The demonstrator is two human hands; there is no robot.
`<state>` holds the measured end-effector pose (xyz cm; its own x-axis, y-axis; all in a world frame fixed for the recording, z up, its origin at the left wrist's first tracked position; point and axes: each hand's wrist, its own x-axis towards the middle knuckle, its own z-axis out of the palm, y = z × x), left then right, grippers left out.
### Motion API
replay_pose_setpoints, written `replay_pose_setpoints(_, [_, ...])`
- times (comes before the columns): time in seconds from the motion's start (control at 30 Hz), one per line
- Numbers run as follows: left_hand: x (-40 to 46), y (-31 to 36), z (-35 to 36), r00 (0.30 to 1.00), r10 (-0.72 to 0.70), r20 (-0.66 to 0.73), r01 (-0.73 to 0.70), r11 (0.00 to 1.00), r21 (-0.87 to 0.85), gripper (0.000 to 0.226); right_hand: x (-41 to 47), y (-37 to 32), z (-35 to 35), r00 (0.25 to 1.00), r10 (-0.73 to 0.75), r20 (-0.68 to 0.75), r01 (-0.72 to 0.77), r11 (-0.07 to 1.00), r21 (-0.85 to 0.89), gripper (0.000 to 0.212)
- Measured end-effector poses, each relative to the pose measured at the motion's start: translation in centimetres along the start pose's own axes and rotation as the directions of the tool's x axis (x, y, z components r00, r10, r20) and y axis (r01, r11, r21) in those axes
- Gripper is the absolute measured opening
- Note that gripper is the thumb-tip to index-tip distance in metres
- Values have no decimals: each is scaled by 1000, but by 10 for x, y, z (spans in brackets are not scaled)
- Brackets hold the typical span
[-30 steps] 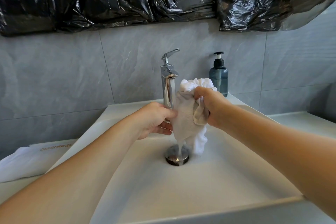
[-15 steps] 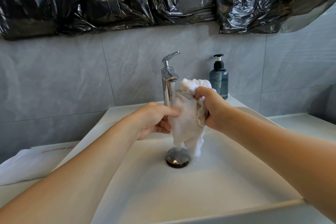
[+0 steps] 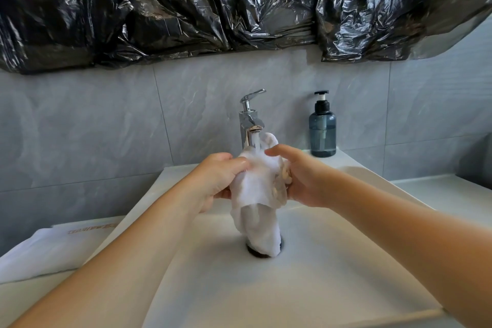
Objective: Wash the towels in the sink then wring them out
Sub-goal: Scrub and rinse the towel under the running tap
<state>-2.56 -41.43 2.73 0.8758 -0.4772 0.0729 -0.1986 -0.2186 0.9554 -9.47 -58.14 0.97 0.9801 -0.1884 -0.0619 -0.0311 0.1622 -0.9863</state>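
A wet white towel (image 3: 257,194) hangs bunched between both hands under the running chrome faucet (image 3: 250,120), above the white sink (image 3: 332,261). Its lower end droops onto the drain (image 3: 262,253). My left hand (image 3: 215,181) grips the towel's left side with curled fingers. My right hand (image 3: 300,181) holds the right side, thumb stretched over the top and fingers tucked into the cloth. Water streams onto the towel's upper part.
A dark blue soap dispenser (image 3: 322,128) stands on the sink's back right corner. Folded white towels (image 3: 53,250) lie on the counter to the left. Black plastic sheeting (image 3: 239,2) covers the wall above the grey tiles.
Both hands have lowered the towel and drawn it toward me, under the water stream. The towel's lower end now reaches the drain.
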Motion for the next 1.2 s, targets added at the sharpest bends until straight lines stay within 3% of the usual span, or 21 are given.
replay_pose_setpoints(0.07, [-1,-1,-2,999,15,31,-16,999,28,21,5,6,2,1000,9,-20,-10,998,-65,87])
replay_pose_setpoints(0.1, [-2,-1,-2,998,17,56,-18,999,30,23,6,8,4,1000,13,-13,-14,996,-89,84])
replay_pose_setpoints(0.2, [-4,0,-1,994,35,100,-37,999,19,22,4,7,3,1000,-22,-5,21,994,-111,36])
replay_pose_setpoints(0.27, [-2,-1,0,994,57,92,-60,998,24,21,3,5,2,999,-52,-14,50,992,-116,26])
replay_pose_setpoints(0.5, [-4,4,2,991,127,46,-131,987,91,32,-1,5,7,998,-51,-38,47,994,-99,25])
replay_pose_setpoints(0.63, [-7,4,3,978,182,97,-195,971,140,34,-1,5,7,998,-39,-58,33,994,-109,27])
replay_pose_setpoints(0.87, [-6,3,4,964,223,142,-247,951,188,30,3,6,4,995,-24,-101,17,998,-65,13])
replay_pose_setpoints(1.03, [-7,1,4,961,230,153,-259,943,208,29,2,6,5,995,-3,-95,-4,998,-67,37])
replay_pose_setpoints(1.2, [-6,1,5,960,234,151,-263,940,217,31,3,7,4,996,-23,-91,17,997,-73,36])
